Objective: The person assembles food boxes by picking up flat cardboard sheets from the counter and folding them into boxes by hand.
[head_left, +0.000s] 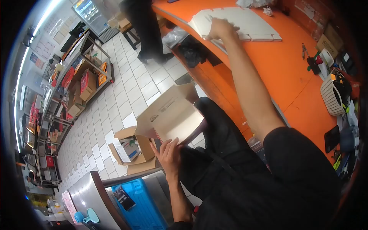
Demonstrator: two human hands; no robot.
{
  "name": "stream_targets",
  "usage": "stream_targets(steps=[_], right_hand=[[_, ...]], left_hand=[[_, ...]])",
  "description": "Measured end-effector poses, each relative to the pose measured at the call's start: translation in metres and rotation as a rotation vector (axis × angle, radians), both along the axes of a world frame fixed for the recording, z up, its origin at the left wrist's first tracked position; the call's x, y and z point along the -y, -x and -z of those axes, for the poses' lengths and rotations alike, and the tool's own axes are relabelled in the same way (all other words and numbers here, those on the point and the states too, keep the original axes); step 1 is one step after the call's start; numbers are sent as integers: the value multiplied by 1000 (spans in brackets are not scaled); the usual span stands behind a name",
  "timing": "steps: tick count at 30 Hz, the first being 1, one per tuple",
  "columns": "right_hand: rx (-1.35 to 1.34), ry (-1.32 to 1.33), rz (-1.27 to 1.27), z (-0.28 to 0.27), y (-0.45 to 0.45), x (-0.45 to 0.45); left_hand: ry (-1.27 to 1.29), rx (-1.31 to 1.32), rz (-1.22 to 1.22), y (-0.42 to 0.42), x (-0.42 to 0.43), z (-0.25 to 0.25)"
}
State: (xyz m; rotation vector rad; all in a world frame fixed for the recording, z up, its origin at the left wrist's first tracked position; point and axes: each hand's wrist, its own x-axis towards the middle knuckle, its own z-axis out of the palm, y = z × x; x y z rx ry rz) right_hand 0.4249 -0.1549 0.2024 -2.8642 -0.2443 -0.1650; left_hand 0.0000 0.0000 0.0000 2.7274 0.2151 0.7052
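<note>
Orange table (306,103); half-open right hand (222,28), grip unclear, at white cardboard (260,25); spread left hand (168,155) against open box (178,119).

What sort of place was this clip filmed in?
Probably a small shop's or takeaway's packing area: flat white cardboard blanks lie on an orange table, a rack holds boxes, and a glass-door fridge stands beyond.

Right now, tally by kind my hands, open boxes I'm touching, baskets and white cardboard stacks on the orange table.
Bare hands, left and right: 2
Open pale cardboard box: 1
Cream slatted plastic basket: 1
White cardboard stack: 1
Total: 5
</note>
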Motion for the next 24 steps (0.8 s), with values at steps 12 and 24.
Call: stream_targets(steps=[12, 24], right_hand=[[74, 449, -416, -24, 15, 9], [98, 660, -618, -31, -4, 25]], left_hand=[[242, 318, -74, 26, 21, -33], [338, 311, -44, 35, 27, -49]])
